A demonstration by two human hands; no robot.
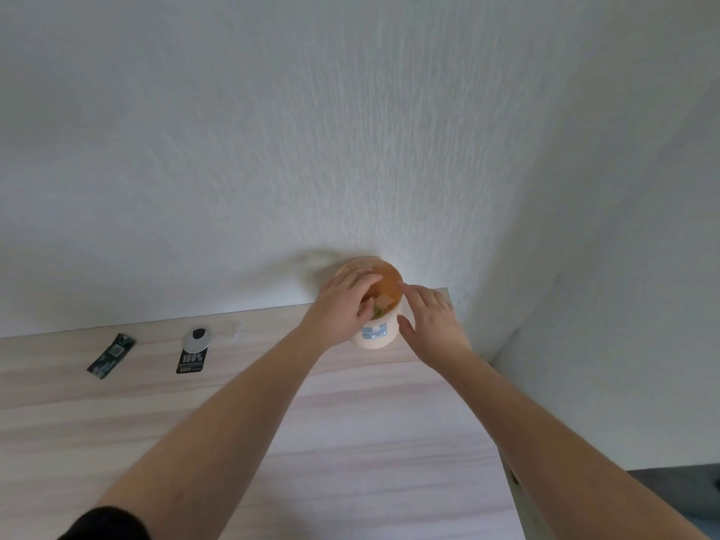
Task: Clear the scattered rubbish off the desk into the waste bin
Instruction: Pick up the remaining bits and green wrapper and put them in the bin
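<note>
A small white bin [377,337] with a blue label stands at the desk's far right corner, against the wall. Scraps, some green and some pale, show in its orange-tinted mouth. My left hand [345,302] reaches over the rim with its fingers curled down into the opening; whether it holds anything is hidden. My right hand [430,325] rests against the bin's right side, fingers spread. Far to the left lie a dark green wrapper [111,356] and a black tag [191,362] printed "100%", its top under a round silver lid [198,339].
The pale wood-grain desk [350,442] ends in a right edge near the bin and the wall corner. A white textured wall rises behind. A faint small clear scrap [236,332] lies by the back edge. Dark floor shows at lower right.
</note>
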